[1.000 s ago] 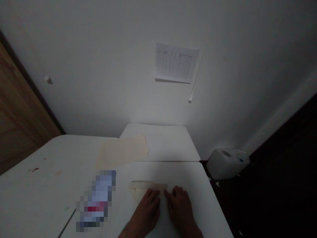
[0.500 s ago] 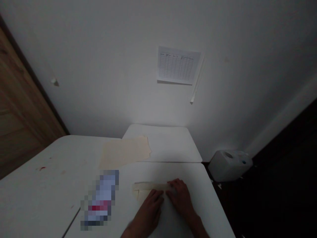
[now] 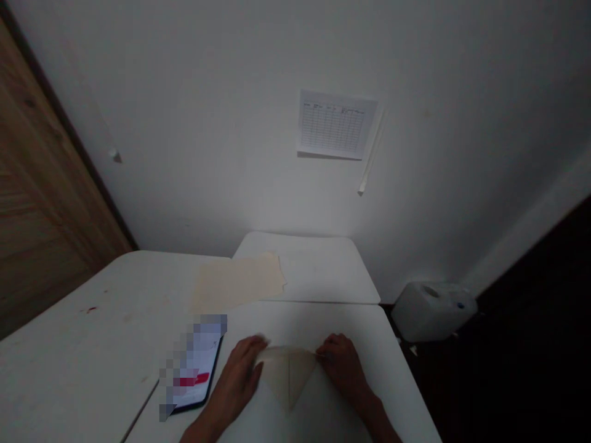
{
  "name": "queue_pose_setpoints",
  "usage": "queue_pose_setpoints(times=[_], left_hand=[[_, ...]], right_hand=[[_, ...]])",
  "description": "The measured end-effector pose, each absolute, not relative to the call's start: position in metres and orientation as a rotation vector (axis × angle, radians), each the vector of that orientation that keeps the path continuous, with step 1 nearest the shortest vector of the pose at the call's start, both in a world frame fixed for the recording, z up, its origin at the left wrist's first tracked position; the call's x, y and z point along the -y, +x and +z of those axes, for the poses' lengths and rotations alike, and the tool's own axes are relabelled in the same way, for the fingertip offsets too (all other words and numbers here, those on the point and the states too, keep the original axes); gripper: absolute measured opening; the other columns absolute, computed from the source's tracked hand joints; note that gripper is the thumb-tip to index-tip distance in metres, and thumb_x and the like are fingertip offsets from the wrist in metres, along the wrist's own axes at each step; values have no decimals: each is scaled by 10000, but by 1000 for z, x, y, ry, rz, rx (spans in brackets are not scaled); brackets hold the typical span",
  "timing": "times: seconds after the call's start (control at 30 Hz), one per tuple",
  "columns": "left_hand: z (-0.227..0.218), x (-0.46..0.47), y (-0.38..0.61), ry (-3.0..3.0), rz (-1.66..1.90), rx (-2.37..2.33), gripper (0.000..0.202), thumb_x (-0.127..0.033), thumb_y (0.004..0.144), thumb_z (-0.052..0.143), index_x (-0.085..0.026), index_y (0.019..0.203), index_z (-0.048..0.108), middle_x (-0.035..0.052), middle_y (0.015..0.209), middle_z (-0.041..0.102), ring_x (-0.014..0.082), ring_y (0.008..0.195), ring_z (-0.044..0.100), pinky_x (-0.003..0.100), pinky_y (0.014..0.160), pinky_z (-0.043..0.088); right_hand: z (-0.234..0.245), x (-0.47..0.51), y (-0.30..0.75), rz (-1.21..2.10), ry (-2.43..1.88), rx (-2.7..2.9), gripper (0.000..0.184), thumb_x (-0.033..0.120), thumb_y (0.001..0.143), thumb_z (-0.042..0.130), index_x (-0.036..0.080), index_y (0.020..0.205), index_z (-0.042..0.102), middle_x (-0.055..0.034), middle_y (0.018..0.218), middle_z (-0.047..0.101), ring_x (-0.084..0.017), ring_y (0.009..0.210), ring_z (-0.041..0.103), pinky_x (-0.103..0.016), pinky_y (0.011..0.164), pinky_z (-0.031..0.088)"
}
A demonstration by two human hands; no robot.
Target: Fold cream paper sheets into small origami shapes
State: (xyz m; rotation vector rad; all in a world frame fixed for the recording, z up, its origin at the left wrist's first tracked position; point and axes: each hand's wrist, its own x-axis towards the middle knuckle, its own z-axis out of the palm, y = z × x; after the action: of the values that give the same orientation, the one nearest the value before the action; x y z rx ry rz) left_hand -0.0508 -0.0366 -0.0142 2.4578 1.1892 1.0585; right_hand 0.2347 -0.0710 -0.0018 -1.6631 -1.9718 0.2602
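Folded paper [image 3: 289, 376] is at 6 o'clock on the white table [image 3: 92, 357], with its point toward me and its long top edge running between my hands. Left hand [image 3: 237, 378] pinches the 9 o'clock corner and right hand [image 3: 344, 368] pinches the 3 o'clock corner, fingertips closed on the paper.

Judgement: it's light and thin, limp off the creases, stiffer along them, and it marks easily. Best hold is the corners or the folded edge, not mid-sheet.

Phone [image 3: 198, 369] lies just beside my left hand at 9 o'clock, so that side is tight. The table edge is near at 3 o'clock, with a white container [image 3: 431, 307] on the floor beyond it. There's open room at 12, up to the loose sheet [image 3: 237, 283] at 11.
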Motion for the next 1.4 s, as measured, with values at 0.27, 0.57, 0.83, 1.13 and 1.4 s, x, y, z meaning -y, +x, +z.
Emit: queue_pose_setpoints(times=[0.27,0.57,0.83,1.13,1.4], left_hand=[[-2,35,-43,2436,961,-966,202,-116,885,441,-204,876,622,52,881,657,182,858,622,309,769,537],[-6,39,-47,2657,846,-973,288,-70,886,408,-207,956,651,57,917,660,185,884,626,316,810,548],[-9,46,-48,2773,773,-1023,288,-68,881,448,-208,1046,639,71,1036,663,215,1017,621,371,939,525],[-26,48,-46,2917,742,-1105,476,3,791,425,-227,1167,607,63,1211,654,248,1146,597,404,953,527],[-14,73,-19,2939,566,-1042,521,-319,907,528,-208,1404,417,91,1434,476,285,1254,513,444,999,484]], right_hand=[[-1,74,245,245,-1541,2073,293,-12,798,552,223,856,717,-10,889,685,-154,885,595,-260,824,432],[-10,74,252,9,-1447,2297,273,12,832,580,236,930,700,-2,916,690,-144,891,599,-278,900,423],[6,92,241,49,-1496,2299,130,137,829,610,205,935,643,-41,988,640,-200,977,546,-331,905,432],[-6,93,204,2,-1447,2226,112,112,891,577,212,891,627,-28,960,653,-185,937,573,-299,862,471],[-17,94,201,82,-1437,2165,175,91,893,564,217,978,653,-29,1056,665,-185,986,571,-308,883,482]])
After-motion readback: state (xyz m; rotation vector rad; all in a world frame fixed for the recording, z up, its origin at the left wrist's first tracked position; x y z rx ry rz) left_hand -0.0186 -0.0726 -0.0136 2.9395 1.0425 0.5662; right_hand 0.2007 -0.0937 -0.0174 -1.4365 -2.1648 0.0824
